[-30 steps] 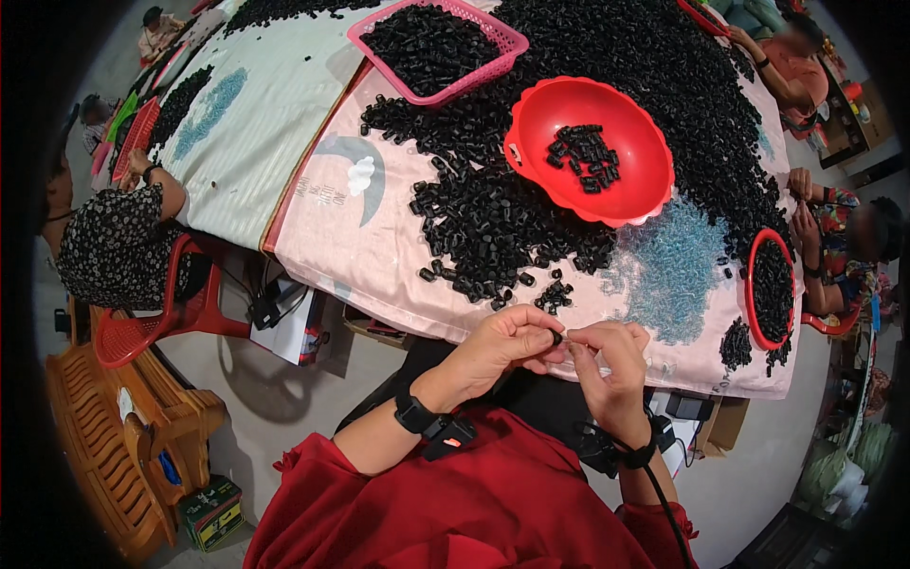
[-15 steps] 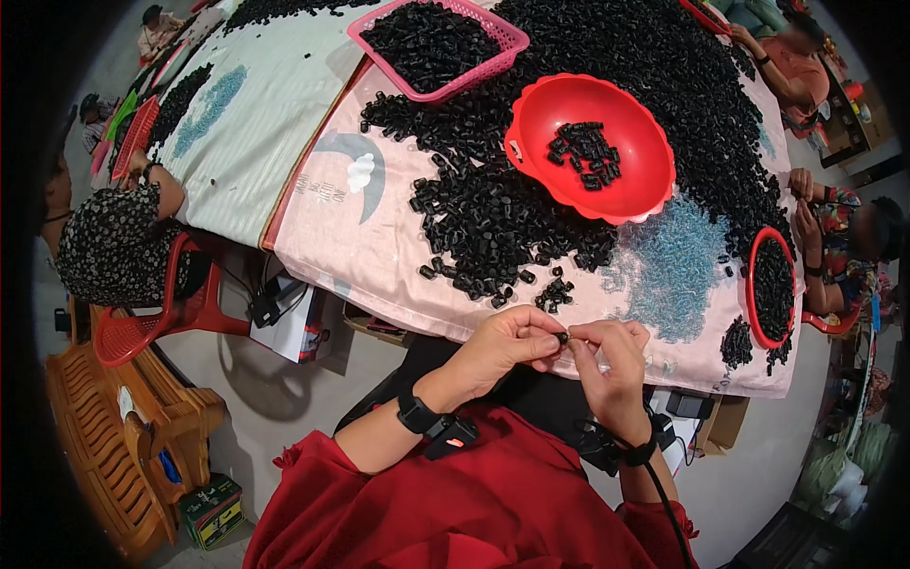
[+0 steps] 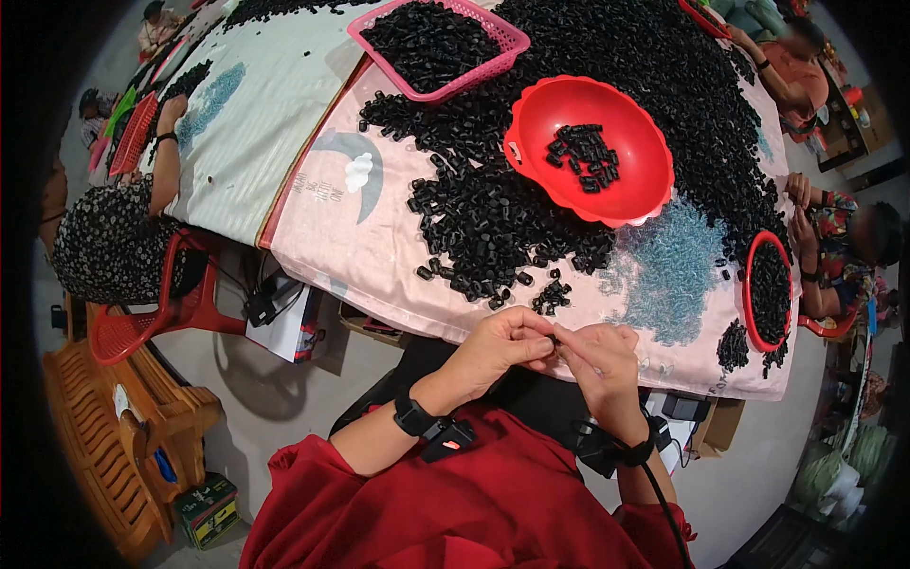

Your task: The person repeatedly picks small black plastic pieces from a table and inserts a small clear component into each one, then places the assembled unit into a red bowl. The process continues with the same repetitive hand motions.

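Note:
Over the table's near edge, my left hand (image 3: 500,351) pinches a small black plastic piece (image 3: 554,340) between thumb and fingertips. My right hand (image 3: 605,362) meets it from the right, its thumb and forefinger pressed together at the same piece. Whether the right fingers hold anything of their own is hidden. Just beyond my hands is a small cluster of black parts (image 3: 551,296). A larger heap of black plastic parts (image 3: 493,228) spreads behind it. To the right lies a pile of small clear-blue pieces (image 3: 671,275).
A red scalloped bowl (image 3: 531,114) holds some joined black pieces. Behind it stands a pink basket (image 3: 479,81) full of black parts, and a red basket (image 3: 750,284) sits at the right edge. A co-worker (image 3: 109,232) sits left on a red chair (image 3: 128,332); others sit right.
My right fingers have shifted slightly left and closed over the black piece, which now shows less. The co-worker at left has stretched an arm farther over the table.

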{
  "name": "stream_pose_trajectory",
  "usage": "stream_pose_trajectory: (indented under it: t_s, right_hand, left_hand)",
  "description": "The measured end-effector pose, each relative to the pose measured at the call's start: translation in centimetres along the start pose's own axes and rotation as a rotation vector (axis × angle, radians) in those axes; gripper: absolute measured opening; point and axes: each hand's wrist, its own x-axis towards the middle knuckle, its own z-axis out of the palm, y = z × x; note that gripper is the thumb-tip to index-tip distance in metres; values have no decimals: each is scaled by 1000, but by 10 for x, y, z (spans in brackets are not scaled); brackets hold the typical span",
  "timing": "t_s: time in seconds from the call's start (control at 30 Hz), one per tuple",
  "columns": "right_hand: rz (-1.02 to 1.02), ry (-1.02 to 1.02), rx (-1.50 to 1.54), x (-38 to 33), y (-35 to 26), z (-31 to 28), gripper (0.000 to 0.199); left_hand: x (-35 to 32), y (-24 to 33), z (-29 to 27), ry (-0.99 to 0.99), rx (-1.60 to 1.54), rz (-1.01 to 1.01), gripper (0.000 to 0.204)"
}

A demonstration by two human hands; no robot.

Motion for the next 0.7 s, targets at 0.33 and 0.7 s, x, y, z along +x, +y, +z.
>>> stream_pose_trajectory:
  t_s: [0.33,0.7]
  right_hand:
    - [229,107,-29,9,40,14,24]
    - [166,139,-148,12,49,22,17]
  left_hand:
    - [-3,5,1,-83,45,-52,20]
    - [-8,9,-1,-130,93,-94,23]
